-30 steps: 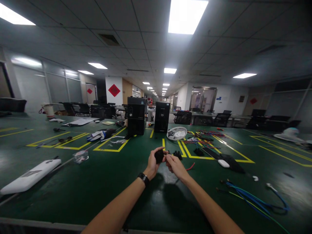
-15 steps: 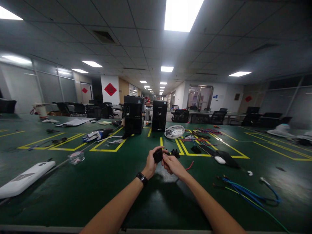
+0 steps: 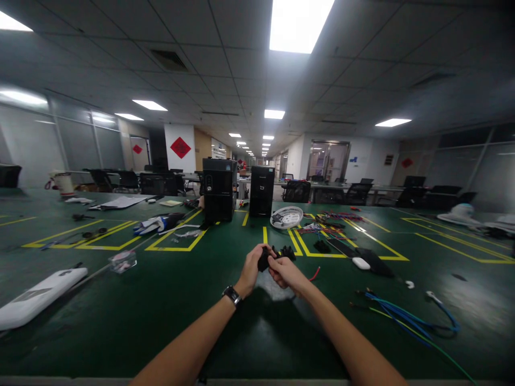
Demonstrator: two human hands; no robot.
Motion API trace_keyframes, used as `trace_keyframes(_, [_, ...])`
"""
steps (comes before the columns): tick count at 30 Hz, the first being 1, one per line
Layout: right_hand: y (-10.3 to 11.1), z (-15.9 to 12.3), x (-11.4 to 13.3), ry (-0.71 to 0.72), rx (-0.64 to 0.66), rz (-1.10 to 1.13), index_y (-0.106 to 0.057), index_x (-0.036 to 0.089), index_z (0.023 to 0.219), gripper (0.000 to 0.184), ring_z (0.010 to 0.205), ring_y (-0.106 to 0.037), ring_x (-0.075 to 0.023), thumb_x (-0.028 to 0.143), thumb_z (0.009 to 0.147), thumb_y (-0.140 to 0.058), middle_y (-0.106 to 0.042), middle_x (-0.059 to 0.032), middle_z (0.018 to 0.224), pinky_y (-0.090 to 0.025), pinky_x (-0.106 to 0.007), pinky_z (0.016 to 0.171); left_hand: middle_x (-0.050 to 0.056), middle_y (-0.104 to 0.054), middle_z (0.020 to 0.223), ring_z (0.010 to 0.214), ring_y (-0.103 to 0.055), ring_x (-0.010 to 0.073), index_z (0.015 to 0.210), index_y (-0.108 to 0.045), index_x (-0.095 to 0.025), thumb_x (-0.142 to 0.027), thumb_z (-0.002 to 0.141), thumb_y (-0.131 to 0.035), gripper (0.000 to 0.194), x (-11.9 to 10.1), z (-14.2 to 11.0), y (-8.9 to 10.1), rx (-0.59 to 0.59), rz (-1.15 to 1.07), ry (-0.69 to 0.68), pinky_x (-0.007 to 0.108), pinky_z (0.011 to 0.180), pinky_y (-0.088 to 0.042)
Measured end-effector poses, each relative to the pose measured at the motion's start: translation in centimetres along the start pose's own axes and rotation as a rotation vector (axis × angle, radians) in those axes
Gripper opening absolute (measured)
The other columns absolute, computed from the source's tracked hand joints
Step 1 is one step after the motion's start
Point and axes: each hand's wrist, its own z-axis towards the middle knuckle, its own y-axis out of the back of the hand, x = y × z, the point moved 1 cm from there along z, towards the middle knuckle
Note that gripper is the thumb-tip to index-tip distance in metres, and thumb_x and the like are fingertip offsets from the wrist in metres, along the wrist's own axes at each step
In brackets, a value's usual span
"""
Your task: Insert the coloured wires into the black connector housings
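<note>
A small black object, its exact kind too dark to tell, is held above the green table. My left hand is wrapped round its left side. Against its right side, my right hand is closed in a pinch, and whatever lies between those fingertips is hidden. Just beyond my hands sit some black parts. A short red wire pokes out to the right of my right hand.
Two black computer towers stand at the back, with a white round basket-like cover nearby. Tangled wires and a white case lie right. Blue and green cables are front right; a white elongated device is left.
The view has shifted slightly, so the table things appear further left. My left hand has turned a little around the black object, and my hands stay together.
</note>
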Motion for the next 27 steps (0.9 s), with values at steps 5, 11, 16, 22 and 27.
trace_keyframes(5, [0.1,0.1,-0.3,-0.010,0.016,-0.045,-0.042,0.019,0.059,0.057,0.029,-0.023,-0.0023,0.072,0.079,-0.044,-0.032,0.0106,0.041,-0.017,-0.016,0.028,0.005,-0.065,0.085,0.078,-0.058,0.0173,0.095,-0.062,-0.016,-0.040,0.092,-0.037,0.035,0.1,0.2,0.1,0.006,0.140,-0.043,0.028,0.077,-0.043])
trace_keyframes(11, [0.0,0.2,-0.8,0.061,0.031,-0.157,-0.047,0.018,0.059,0.057,0.030,-0.027,-0.0032,0.068,0.085,-0.037,-0.038,0.0083,0.042,-0.018,-0.017,0.030,0.004,-0.062,0.081,0.079,-0.055,0.0175,0.090,-0.067,-0.017,-0.041,0.089,-0.043,0.033,-0.2,0.1,1.3,-0.012,0.305,-0.068,0.025,0.075,-0.042])
trace_keyframes(16, [1.9,-1.2,1.6,0.089,0.002,-0.278,-0.052,0.016,0.056,0.048,0.032,-0.029,-0.0042,0.054,0.085,-0.049,-0.038,0.0079,0.039,-0.019,-0.019,0.036,0.005,-0.065,0.082,0.078,-0.057,0.0184,0.090,-0.068,-0.016,-0.042,0.086,-0.047,0.033,0.0,0.0,0.2,-0.026,0.226,-0.055,0.027,0.075,-0.045])
trace_keyframes(22, [0.6,-1.6,2.7,0.365,-0.252,-0.622,-0.055,0.015,0.052,0.047,0.049,-0.043,-0.0086,0.036,0.092,-0.043,-0.046,0.0035,0.046,-0.027,-0.022,0.051,0.003,-0.063,0.072,0.067,-0.059,0.0145,0.083,-0.064,-0.015,-0.033,0.086,-0.041,0.029,0.0,1.8,-0.5,-0.456,-0.162,0.079,0.027,0.068,-0.048])
trace_keyframes(27, [-3.6,-1.2,-0.2,0.450,0.015,-0.875,-0.064,0.017,0.058,0.044,0.053,-0.049,-0.0115,0.037,0.092,-0.046,-0.055,0.0010,0.053,-0.030,-0.023,0.055,-0.001,-0.057,0.061,0.054,-0.053,0.0105,0.082,-0.058,-0.016,-0.026,0.090,-0.034,0.027,-2.8,4.1,6.0,-0.743,-0.253,0.138,0.023,0.057,-0.046])
